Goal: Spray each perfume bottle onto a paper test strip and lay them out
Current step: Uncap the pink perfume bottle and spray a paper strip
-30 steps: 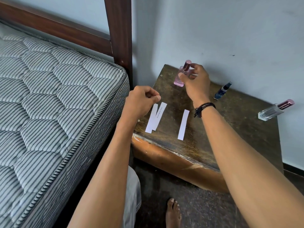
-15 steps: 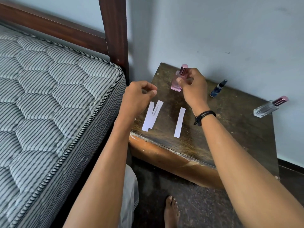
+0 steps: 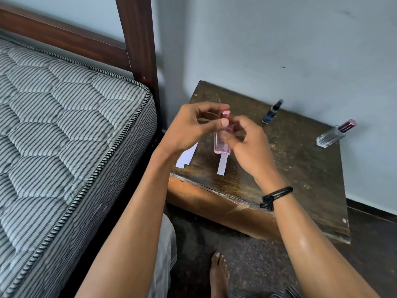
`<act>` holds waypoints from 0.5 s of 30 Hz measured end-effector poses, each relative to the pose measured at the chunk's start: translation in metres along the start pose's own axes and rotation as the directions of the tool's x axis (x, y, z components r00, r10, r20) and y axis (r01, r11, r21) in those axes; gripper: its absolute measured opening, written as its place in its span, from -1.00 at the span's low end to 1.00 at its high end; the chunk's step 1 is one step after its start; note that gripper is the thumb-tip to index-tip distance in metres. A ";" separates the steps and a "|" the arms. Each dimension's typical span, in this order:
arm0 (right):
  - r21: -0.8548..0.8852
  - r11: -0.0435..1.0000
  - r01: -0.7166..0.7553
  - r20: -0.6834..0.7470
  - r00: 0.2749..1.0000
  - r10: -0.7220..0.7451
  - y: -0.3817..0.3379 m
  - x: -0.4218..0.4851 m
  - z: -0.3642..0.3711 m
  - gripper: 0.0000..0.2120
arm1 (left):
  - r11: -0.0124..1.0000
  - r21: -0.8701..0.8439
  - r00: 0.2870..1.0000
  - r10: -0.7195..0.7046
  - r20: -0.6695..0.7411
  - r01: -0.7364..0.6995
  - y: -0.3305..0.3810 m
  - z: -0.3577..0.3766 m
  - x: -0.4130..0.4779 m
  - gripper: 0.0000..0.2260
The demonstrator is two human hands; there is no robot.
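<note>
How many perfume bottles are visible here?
3. A pink rectangular glass bottle held between left hand and right hand; a small dark blue bottle by the wall on the dark wooden table; a clear glass bottle with metallic pink cap at its far right corner.

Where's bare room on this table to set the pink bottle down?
Bare: right half of dark wooden table, before the small blue spray bottle and clear glass bottle. Crowded: front left, white paper strips beneath the left hand and right hand.
</note>
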State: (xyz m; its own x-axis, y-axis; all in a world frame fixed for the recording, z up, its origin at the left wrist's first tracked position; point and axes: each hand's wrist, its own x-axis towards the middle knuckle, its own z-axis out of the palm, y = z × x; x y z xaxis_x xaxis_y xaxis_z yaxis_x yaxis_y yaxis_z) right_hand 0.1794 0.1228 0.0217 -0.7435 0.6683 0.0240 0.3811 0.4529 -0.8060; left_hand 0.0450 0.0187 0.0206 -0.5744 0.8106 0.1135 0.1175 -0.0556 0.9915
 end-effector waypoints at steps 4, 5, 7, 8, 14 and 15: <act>0.001 1.000 0.001 0.006 1.000 -0.001 0.004 -0.003 -0.001 -0.79 | 0.999 0.036 1.000 0.014 -0.006 -0.014 -0.002 0.002 0.001 -0.74; 0.003 1.000 0.000 0.008 1.000 0.000 0.005 -0.003 -0.001 -0.80 | 0.999 0.043 1.000 0.015 -0.004 -0.015 -0.003 0.002 0.001 -0.74; 0.009 1.000 0.000 0.013 1.000 0.000 0.005 -0.003 -0.002 -0.80 | 0.999 0.047 1.000 0.017 -0.004 -0.017 -0.003 0.002 0.001 -0.75; 0.011 1.000 0.002 0.014 1.000 -0.002 0.005 -0.003 -0.003 -0.80 | 0.999 0.045 1.000 0.018 -0.005 -0.018 -0.003 0.003 0.001 -0.76; 0.018 1.000 0.008 0.018 1.000 -0.008 0.005 -0.005 -0.007 -0.79 | 0.999 0.039 1.000 0.021 -0.016 -0.021 -0.003 0.009 0.001 -0.78; 0.017 1.000 0.007 0.018 1.000 -0.008 0.005 -0.005 -0.009 -0.79 | 0.999 0.041 1.000 0.024 -0.021 -0.023 -0.003 0.010 0.001 -0.79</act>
State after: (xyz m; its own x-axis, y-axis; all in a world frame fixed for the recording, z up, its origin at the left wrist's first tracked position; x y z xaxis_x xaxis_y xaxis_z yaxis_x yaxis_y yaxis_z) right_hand 0.1899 0.1267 0.0228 -0.7560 0.6543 0.0197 0.3665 0.4480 -0.8155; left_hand 0.0526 0.0254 0.0171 -0.5881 0.7969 0.1381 0.1634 -0.0502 0.9853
